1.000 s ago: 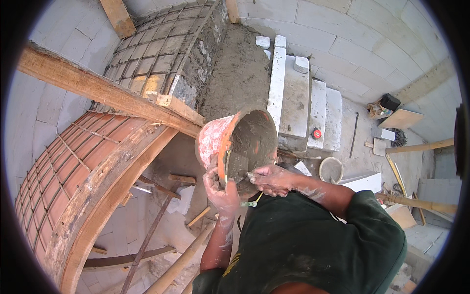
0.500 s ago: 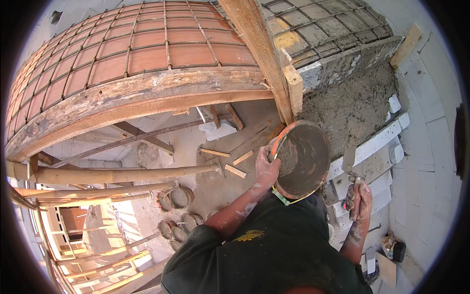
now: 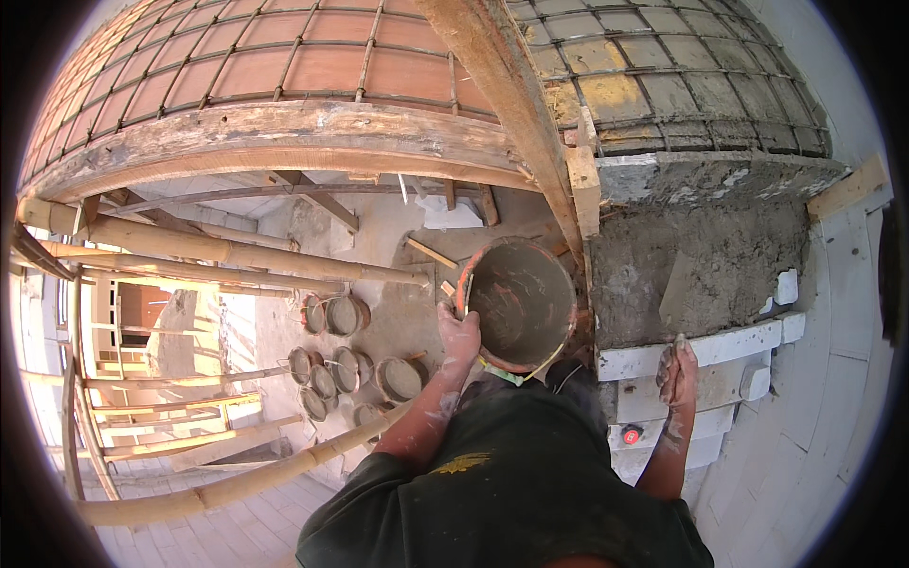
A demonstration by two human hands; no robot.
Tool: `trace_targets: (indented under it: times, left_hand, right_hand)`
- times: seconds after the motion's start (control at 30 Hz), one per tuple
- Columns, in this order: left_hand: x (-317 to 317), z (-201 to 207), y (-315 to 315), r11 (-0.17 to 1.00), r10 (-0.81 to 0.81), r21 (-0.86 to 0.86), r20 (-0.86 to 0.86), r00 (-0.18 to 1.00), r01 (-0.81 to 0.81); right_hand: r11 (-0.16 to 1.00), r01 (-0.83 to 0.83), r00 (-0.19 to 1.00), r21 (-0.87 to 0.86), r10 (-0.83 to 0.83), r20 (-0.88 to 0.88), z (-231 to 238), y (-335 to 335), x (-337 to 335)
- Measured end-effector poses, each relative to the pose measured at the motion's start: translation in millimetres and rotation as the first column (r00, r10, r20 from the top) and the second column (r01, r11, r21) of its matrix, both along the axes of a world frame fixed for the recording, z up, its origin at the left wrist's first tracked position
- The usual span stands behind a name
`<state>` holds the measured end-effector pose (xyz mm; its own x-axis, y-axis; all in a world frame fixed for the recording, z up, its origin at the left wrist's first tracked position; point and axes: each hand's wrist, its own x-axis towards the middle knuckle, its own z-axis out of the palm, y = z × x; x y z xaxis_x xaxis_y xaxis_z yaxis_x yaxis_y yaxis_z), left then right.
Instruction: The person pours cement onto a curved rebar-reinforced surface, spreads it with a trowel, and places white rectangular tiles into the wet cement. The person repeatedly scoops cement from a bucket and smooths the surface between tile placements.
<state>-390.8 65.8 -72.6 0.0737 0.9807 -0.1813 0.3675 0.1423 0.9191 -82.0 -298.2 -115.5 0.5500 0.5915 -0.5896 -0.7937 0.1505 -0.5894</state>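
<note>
My left hand (image 3: 460, 333) is closed on the near-left rim of a mortar-smeared bucket (image 3: 523, 301). The bucket tilts so that its wet grey inside shows, and a thin yellow-green handle hangs along its lower edge. My right hand (image 3: 677, 372) grips a trowel (image 3: 674, 293) whose blade points away from me. That blade lies over the wet grey mortar (image 3: 739, 260) spread across the step. Whether it presses into the mortar I cannot tell. Both forearms carry grey smears.
White block steps (image 3: 701, 348) descend toward me on the right. A slanting wooden post (image 3: 516, 104) rises beside the bucket. Beyond a timber edge board (image 3: 303, 128) lies a rebar grid (image 3: 369, 43). Several mortar buckets (image 3: 400, 381) stand below on the left, near bamboo poles (image 3: 237, 251).
The bucket and my left hand sit further left against the post. My right hand has turned the trowel and brought its blade further over the mortar. The whole view has shifted.
</note>
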Motion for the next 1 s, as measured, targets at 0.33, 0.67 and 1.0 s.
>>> trace_targets:
  times: [0.33, 0.67, 1.0]
  left_hand:
    - [-75, -51, 28, 0.963, 0.216, 0.249, -0.462, 0.860, -0.108]
    - [-167, -83, 58, 0.915, 0.392, -0.013, -0.197, 0.898, -0.402]
    - [-247, -113, 77, 0.921, 0.389, 0.141, -0.253, 0.886, -0.364]
  right_hand:
    - [0.608, -0.281, 0.088, -0.742, 0.786, 0.612, 119, 153, -75]
    - [0.987, -0.097, 0.264, 0.128, -0.098, 0.959, 266, 347, -112]
    - [0.987, -0.005, -0.349, -0.160, 0.148, 0.925, 304, 393, -110]
